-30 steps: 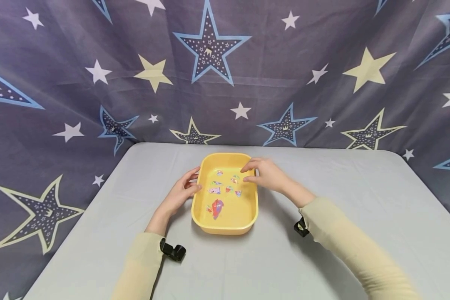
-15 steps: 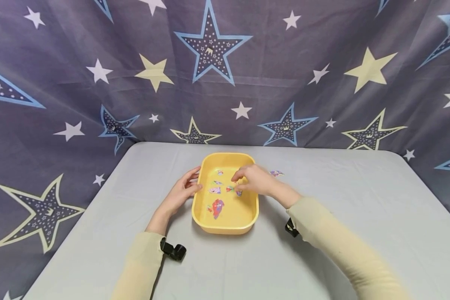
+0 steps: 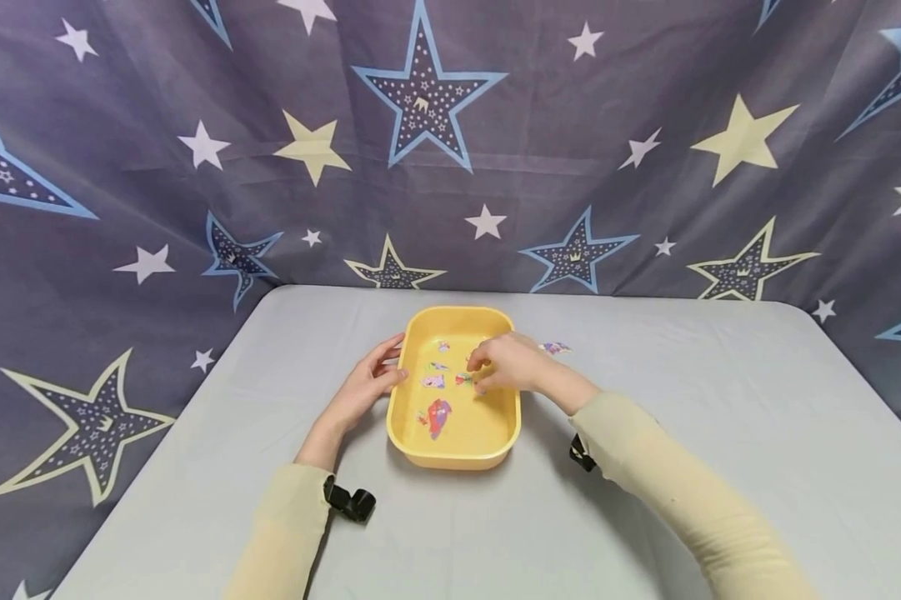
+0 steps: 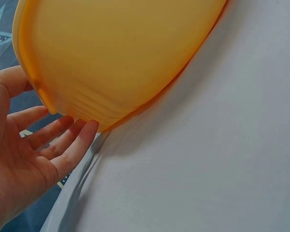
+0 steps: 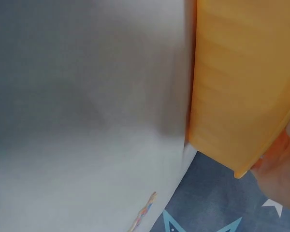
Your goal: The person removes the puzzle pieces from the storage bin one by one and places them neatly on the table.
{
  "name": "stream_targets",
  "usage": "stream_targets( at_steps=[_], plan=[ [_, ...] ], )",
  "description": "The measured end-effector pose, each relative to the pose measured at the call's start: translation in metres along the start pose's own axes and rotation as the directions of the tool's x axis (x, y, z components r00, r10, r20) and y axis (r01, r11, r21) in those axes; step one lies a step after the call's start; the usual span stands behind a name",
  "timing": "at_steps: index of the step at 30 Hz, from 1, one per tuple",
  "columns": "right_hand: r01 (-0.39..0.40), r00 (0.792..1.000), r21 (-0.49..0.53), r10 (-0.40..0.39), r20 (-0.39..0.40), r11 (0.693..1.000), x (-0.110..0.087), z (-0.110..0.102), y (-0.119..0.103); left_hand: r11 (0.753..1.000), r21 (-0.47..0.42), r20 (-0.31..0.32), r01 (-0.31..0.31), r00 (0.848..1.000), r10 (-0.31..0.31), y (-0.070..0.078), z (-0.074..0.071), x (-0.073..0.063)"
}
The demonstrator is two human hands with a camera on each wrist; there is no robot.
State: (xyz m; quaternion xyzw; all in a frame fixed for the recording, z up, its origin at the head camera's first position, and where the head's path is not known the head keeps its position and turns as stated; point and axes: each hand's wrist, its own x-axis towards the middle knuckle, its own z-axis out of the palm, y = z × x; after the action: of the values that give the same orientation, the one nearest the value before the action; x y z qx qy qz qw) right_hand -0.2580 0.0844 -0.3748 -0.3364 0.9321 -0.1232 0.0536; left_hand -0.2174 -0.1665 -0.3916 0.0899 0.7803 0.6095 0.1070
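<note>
We see the yellow tray (image 3: pixel 453 459) flat on the grey-covered table (image 3: pixel 683 358), its long sides running front to back and its far rim near the table's back edge. On its floor lie thin colourful pieces: a large red piece (image 3: pixel 438 417) in the near left part, a purple piece (image 3: pixel 433 382) behind it, and smaller bits toward the far end. The right hand (image 3: pixel 516 360) reaches over the right rim, fingers bent down and thumb held apart from them, the tips above the right half of the floor; we cannot tell whether they touch a bit there. The left hand (image 3: pixel 363 385) rests against the left side, fingers spread along the outer wall and thumb at the rim. Just outside the right rim, past the right wrist, a loose piece (image 3: pixel 555 347) lies on the table. Beyond it the tabletop runs widely to the right edge; a narrower stretch reaches the left edge, and more extends toward us between two cream sleeves (image 3: pixel 693 483). Behind the back edge hangs a dark star-patterned cloth (image 3: pixel 525 117).
</note>
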Motion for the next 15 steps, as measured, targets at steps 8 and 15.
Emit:
stream_targets(
  at_steps=[8, 15],
  plan=[
    [0.004, 0.998, -0.091, 0.001, 0.057, 0.996, 0.0045, 0.001, -0.0025, 1.0, -0.014, -0.001, 0.001, 1.0, -0.001, -0.003, -0.0009, 0.0021],
    [-0.014, 0.996, -0.141, 0.027, 0.091, 0.99, 0.006, 0.0018, -0.0049, 1.0, -0.016, 0.005, 0.003, 1.0, -0.003, -0.0049, -0.001, 0.0033]
  ],
)
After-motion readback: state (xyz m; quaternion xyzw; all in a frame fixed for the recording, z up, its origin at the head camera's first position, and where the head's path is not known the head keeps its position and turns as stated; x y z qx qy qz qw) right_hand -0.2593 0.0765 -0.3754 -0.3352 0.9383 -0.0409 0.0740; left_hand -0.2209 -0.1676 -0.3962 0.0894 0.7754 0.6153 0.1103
